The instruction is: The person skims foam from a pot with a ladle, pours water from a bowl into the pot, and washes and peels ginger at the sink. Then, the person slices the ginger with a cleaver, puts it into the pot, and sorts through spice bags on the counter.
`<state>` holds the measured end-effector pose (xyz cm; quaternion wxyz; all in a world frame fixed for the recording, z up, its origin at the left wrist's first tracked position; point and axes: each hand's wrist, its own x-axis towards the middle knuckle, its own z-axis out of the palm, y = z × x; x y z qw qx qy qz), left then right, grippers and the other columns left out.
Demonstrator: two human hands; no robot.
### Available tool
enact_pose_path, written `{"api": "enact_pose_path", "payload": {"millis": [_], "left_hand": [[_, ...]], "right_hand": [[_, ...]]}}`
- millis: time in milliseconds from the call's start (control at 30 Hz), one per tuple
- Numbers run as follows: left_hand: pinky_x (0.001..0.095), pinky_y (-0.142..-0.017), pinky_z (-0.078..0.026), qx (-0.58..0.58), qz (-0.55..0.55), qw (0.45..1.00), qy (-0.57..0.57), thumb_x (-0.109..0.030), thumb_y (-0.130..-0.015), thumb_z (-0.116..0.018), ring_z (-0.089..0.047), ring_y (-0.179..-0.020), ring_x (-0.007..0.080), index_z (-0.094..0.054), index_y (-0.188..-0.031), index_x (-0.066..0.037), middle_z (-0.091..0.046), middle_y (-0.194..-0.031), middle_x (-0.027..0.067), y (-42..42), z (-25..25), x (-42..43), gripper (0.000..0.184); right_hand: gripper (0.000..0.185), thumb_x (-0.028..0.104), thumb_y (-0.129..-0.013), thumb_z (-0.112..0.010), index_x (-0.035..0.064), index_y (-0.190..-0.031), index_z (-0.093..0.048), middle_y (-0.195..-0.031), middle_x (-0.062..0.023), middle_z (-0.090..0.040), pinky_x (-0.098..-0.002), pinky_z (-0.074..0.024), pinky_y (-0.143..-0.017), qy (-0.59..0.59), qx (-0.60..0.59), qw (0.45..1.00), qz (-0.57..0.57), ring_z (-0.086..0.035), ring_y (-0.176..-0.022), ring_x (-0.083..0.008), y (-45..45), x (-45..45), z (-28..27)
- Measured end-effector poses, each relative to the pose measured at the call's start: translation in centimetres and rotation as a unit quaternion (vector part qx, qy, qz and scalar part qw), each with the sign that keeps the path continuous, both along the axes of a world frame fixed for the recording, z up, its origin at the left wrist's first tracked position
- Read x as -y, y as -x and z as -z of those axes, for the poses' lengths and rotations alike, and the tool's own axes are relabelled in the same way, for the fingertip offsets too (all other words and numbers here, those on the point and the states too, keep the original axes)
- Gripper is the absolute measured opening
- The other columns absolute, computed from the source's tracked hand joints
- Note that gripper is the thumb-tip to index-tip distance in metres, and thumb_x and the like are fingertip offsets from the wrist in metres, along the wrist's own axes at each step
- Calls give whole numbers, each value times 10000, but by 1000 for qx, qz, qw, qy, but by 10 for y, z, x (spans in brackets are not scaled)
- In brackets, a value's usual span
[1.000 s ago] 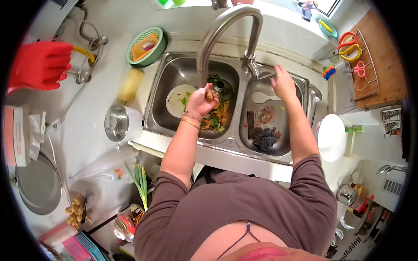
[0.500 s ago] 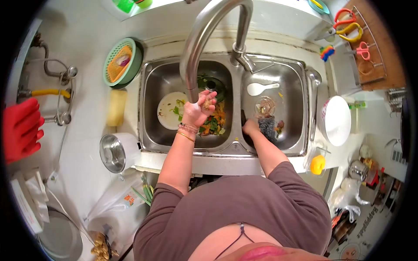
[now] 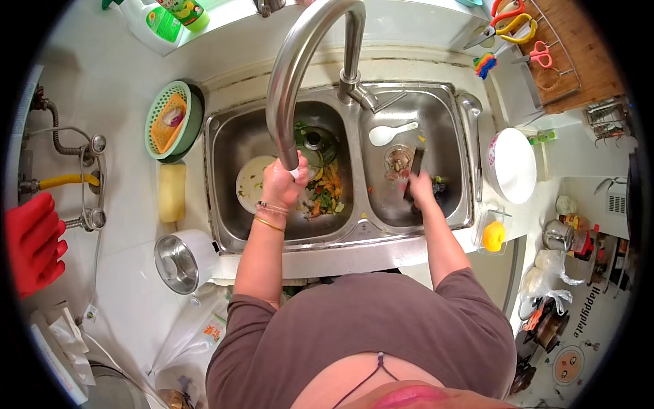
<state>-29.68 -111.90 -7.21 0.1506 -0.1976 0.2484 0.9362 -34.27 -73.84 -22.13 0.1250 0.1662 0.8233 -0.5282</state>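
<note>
While the left hand (image 3: 285, 183) sits curled beneath the faucet (image 3: 279, 102) in the head view, I cannot tell whether it holds anything; slack, wet fingers could let a small item slip among the food scraps (image 3: 327, 194) in the left basin (image 3: 228, 136). The right hand (image 3: 422, 189) is closed around a dark bar (image 3: 417, 162) in the right basin (image 3: 444, 136); a slippery grip could drop it against the white spoon (image 3: 393, 133).

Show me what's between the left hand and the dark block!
The head view shows colourful scraps, the metal divider, then the round drain between the left hand and the dark block.
</note>
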Motion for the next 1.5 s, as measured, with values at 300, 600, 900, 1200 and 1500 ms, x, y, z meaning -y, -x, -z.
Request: {"api": "enact_pose_path", "payload": {"millis": [300, 600, 900, 1200, 1500], "left_hand": [[226, -514, -477, -50, -107, 898, 424, -309, -983, -398, -569, -686, 101, -487, -1050, -62, -590, -867, 50, -1, -120, -53, 271], [262, -469, -451, -47, 59, 935, 348, -340, -1003, -293, -590, -649, 152, -475, -1084, -94, -598, -873, 81, 21, -100, -197, 317], [245, -455, -411, -41, 47, 969, 240, -256, -934, -520, -544, -604, 136, -504, -971, -81, -561, -770, 59, 88, -102, -243, 180], [363, -704, -557, 155, -59, 983, 73, -83, -926, -466, -573, -810, 265, -477, -942, 26, -546, -929, 170, 59, -20, -196, 110], [251, -617, -492, 179, 102, 976, -66, -360, -990, -386, -551, -800, 211, -517, -1060, -61, -548, -926, 95, 53, 10, -230, 334]], "right_hand": [[249, 41, -766, -564, -8, -1010, -573, -1006, -200, -587, -395, -452, -812, -106, -339, 917, -180, -559, -938, -371, 96, 76, -185], [123, 52, -851, -575, 31, -960, -522, -759, -59, -588, -253, -455, -546, 260, 44, 965, 3, -559, -638, -122, 8, 27, -146], [158, 110, -904, -450, 25, -959, -571, -758, -74, -573, -345, -497, -556, 645, 122, 754, 26, -590, -660, -189, 72, 17, -127], [108, 66, -838, -561, -15, -813, -493, -890, -128, -575, -277, -425, -444, 299, 129, 944, 50, -608, -678, -210, 80, 48, -201], [182, 27, -891, -512, -38, -1053, -565, -911, -124, -656, -264, -535, -615, 356, 71, 932, -9, -640, -751, -172, 63, 12, -204]]}}
